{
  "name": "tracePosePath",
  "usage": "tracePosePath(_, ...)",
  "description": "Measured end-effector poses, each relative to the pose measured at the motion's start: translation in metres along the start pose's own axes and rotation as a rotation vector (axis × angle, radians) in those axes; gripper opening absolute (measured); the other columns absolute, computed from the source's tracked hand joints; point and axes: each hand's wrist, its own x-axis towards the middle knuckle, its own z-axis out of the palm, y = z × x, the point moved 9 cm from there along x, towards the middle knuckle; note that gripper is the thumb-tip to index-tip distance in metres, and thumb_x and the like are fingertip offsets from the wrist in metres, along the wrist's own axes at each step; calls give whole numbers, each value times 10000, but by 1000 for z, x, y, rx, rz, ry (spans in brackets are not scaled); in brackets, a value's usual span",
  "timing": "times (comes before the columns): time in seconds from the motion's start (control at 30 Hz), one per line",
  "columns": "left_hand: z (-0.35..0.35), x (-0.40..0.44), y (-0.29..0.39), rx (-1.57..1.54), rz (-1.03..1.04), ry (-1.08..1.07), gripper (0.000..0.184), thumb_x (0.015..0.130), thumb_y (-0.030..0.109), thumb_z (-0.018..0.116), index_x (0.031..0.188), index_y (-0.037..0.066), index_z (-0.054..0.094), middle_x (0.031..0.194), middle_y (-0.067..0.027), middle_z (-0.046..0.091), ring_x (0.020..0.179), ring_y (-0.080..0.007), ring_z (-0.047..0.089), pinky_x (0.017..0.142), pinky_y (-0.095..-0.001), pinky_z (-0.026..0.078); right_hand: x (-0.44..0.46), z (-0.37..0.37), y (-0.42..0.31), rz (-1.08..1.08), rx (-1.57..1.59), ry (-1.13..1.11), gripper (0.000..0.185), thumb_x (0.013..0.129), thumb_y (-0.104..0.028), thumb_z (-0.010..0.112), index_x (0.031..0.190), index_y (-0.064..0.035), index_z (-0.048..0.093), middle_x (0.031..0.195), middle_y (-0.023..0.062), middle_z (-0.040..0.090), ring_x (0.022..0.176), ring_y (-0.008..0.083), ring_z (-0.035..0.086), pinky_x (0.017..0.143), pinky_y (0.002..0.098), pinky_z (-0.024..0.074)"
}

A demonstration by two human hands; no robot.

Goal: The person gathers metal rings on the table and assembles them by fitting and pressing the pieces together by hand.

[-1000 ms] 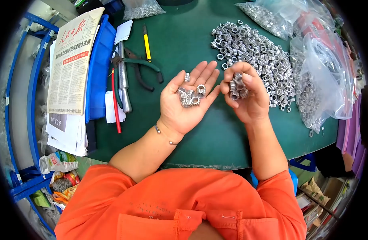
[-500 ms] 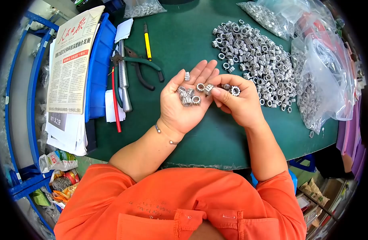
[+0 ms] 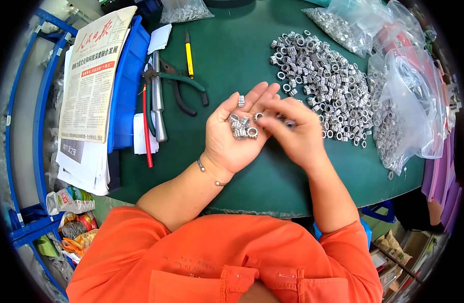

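Palm up over the green table, my left hand (image 3: 229, 141) cradles several small silver toothed rings (image 3: 241, 127), one of them near the base of the thumb and fingers. The fingers are stretched out, and a thin metal bangle (image 3: 210, 173) is round the wrist. My right hand (image 3: 297, 129) is over the left fingers, palm down and slightly blurred. Its fingers are curled round a few more rings (image 3: 287, 121), partly hidden. Beyond the right hand lies a large loose pile of the same rings (image 3: 338, 86).
Clear plastic bags of rings (image 3: 393, 116) lie at the right. Pliers (image 3: 179, 83), a yellow-handled tool (image 3: 189, 58), a red stick (image 3: 146, 131) and a metal rod (image 3: 157, 106) lie left. A newspaper (image 3: 90, 76) leans by a blue bin (image 3: 128, 86).
My right hand has turned from palm up to palm down and moved left over my left hand's fingers. The view has shifted slightly.
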Motion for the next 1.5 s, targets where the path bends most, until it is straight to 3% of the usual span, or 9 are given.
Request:
tracePosePath(0.17, -5, 2, 5, 32, 24, 7, 481, 891, 277, 455, 1292, 14, 416, 1432, -154, 319, 1307, -303, 314, 1017, -394, 320, -1, 8, 2, -4, -42, -85, 154, 742, -64, 699, 869, -16, 627, 770, 85, 596, 634, 177, 566, 587, 291, 461)
tracePosePath(0.23, -3, 2, 3, 32, 15, -4, 481, 890, 277, 456, 1292, 16, 417, 1429, -156, 324, 1311, -303, 309, 1014, -404, 321, -13, 16, 39, 579, 566, -137, 116, 798, -87, 671, 861, -6, 616, 779, 72, 615, 578, 121, 542, 488, 235, 419)
tracePosePath(0.33, -1, 0, 2, -5, 4, -9, 469, 889, 258, 452, 1288, 13, 421, 1427, -157, 327, 1274, -303, 353, 1007, -432, 327, -15, 23, 44, 664, 1117, -115, 177, 842, -63, 595, 999, 19, 590, 789, 89, 620, 552, 107, 530, 377, 174, 319)
tracePosePath(0.53, -13, 1, 2, 122, -6, 96, 366, 915, 151, 400, 1253, 33, 475, 1155, -166, 556, 907, -245, 532, 830, -363, 439, -16, 24, 42, 724, 1302, -120, 202, 848, -63, 547, 1014, 47, 582, 786, 115, 620, 533, 115, 531, 349, 187, 334)
tracePosePath(0.7, -11, -1, 7, 341, 12, 37, 189, 932, 177, 473, 1058, 57, 546, 922, -72, 582, 639, -98, 467, 501, -206, 373, -15, 20, 44, 710, 1264, -102, 201, 851, -93, 573, 993, 48, 586, 783, 100, 624, 521, 109, 527, 353, 185, 335)
tracePosePath(0.93, 2, -7, 10, 824, 197, 70, 158, 903, 150, 560, 1038, 68, 542, 876, 2, 567, 595, -47, 405, 506, -193, 348, -10, -2, 33, 434, 619, 78, 164, 815, -59, 660, 956, 14, 619, 795, 37, 618, 628, 67, 548, 524, 185, 442)
tracePosePath(1.1, 5, -8, 10, 776, 208, 19, 184, 904, 148, 558, 1064, 57, 550, 869, 8, 565, 614, -47, 408, 532, -199, 352, -11, -5, 32, 372, 595, 126, 154, 798, -29, 669, 943, 0, 627, 837, 31, 622, 691, 72, 562, 597, 199, 470)
tracePosePath(1.27, 0, -6, 9, 711, 162, 17, 181, 912, 145, 541, 1063, 45, 558, 873, 9, 558, 634, -49, 414, 551, -203, 358, -3, -16, 4, 36, 147, 130, 156, 749, 6, 685, 894, -13, 631, 818, 52, 619, 740, 116, 584, 666, 237, 472)
tracePosePath(1.5, 0, -7, 12, 697, 212, 20, 197, 894, 86, 547, 1078, 15, 556, 890, -14, 562, 659, -64, 444, 564, -209, 375, -7, -8, 26, 326, 434, 93, 170, 769, -37, 700, 923, -5, 635, 829, 41, 626, 700, 92, 574, 613, 213, 473)
